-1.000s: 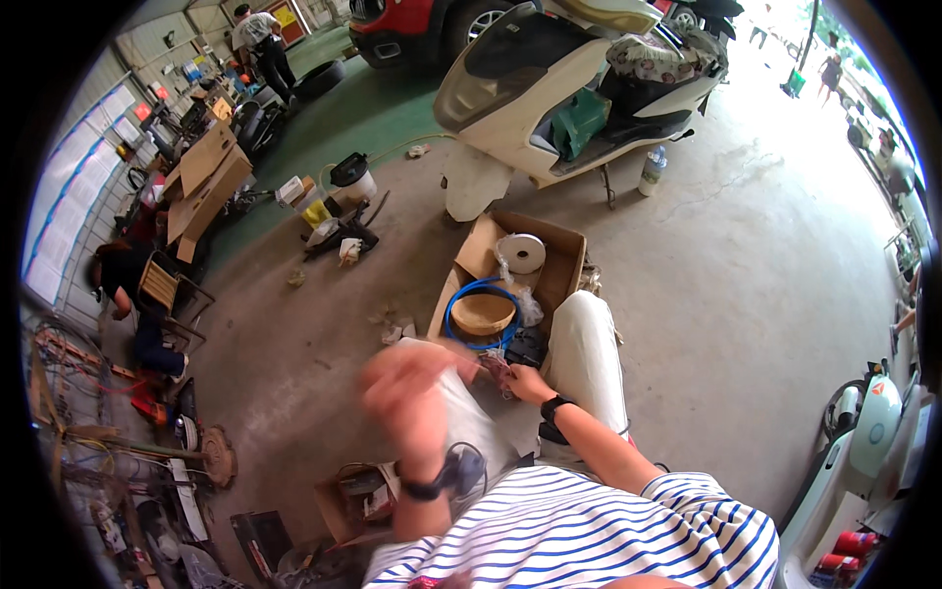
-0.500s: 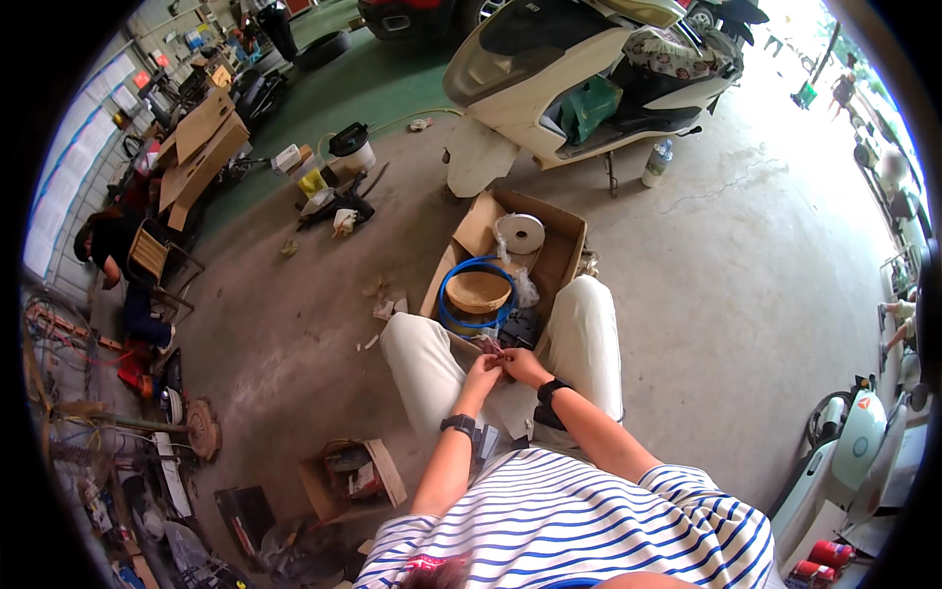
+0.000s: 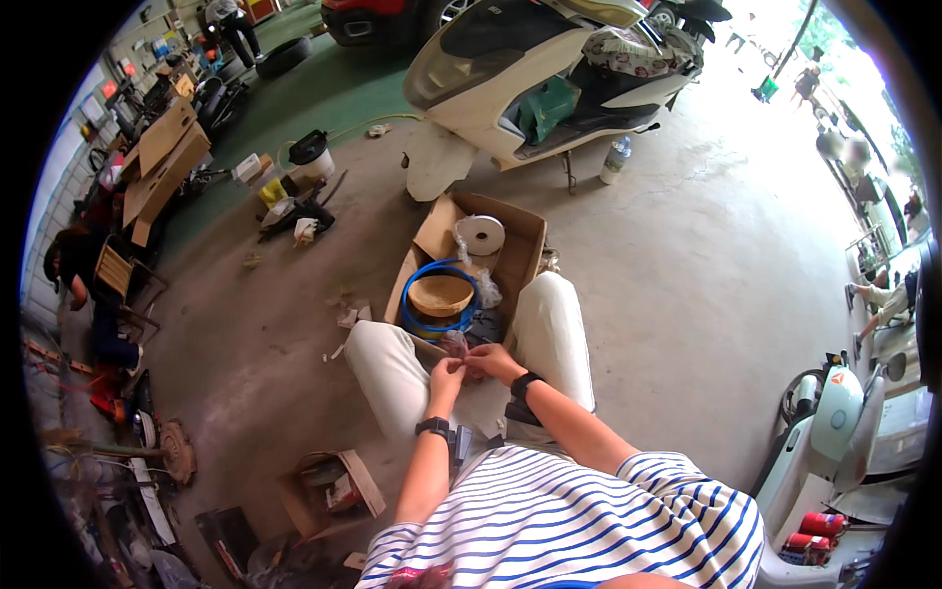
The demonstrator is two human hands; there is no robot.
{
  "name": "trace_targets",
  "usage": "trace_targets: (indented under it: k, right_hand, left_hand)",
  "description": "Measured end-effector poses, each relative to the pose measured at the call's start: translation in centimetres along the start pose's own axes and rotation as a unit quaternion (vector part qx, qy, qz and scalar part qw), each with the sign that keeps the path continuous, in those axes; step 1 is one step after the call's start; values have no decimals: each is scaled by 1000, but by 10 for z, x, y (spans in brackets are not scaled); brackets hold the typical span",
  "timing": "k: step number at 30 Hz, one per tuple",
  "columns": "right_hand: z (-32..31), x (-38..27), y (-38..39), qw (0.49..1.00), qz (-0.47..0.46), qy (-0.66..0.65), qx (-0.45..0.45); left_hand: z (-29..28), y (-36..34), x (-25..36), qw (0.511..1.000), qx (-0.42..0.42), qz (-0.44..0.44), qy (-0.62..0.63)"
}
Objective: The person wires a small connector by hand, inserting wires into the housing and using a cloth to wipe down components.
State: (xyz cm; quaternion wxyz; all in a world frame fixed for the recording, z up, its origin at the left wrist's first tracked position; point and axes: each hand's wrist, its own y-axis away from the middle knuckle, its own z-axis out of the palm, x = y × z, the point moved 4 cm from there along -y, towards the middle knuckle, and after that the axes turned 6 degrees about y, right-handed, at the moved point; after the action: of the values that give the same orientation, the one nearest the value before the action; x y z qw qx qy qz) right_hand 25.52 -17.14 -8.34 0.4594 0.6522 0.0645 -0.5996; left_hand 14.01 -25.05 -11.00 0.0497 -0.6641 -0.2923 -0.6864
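Note:
I sit on the concrete floor with my knees apart in white trousers. My left hand [image 3: 446,376] and my right hand [image 3: 494,362] meet between my knees, both pinching a small clear plastic bag with reddish contents [image 3: 459,346]. Just beyond them stands an open cardboard box [image 3: 522,257] holding a blue hose coil [image 3: 417,312], a round tan bowl-shaped thing [image 3: 441,294] and a white tape roll [image 3: 482,235]. Each wrist carries a dark band.
A white scooter [image 3: 510,74] stands beyond the box with a plastic bottle [image 3: 613,160] by its stand. Tools and a bucket [image 3: 308,155] lie at the far left. A small box of parts [image 3: 329,484] sits by my left hip. Another scooter [image 3: 834,442] stands at right.
A second ago my left hand was raised and blurred near the camera. It has come down to join the right hand between my knees, and both now hold the small bag.

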Motion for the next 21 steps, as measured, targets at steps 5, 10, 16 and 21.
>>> trace_targets:
  k: [5,10,16,21]
  right_hand:
    - [0,-1,1,999,20,-31,-8]
    - [0,-2,0,999,15,-15,26]
    - [-5,5,-7,997,-27,50,59]
    - [2,-2,0,992,-26,102,72]
  left_hand:
    - [-1,0,6,995,21,80,-55]
    - [-1,3,14,989,38,103,-102]
    - [4,12,32,974,67,145,-160]
    - [4,15,33,979,53,126,-152]
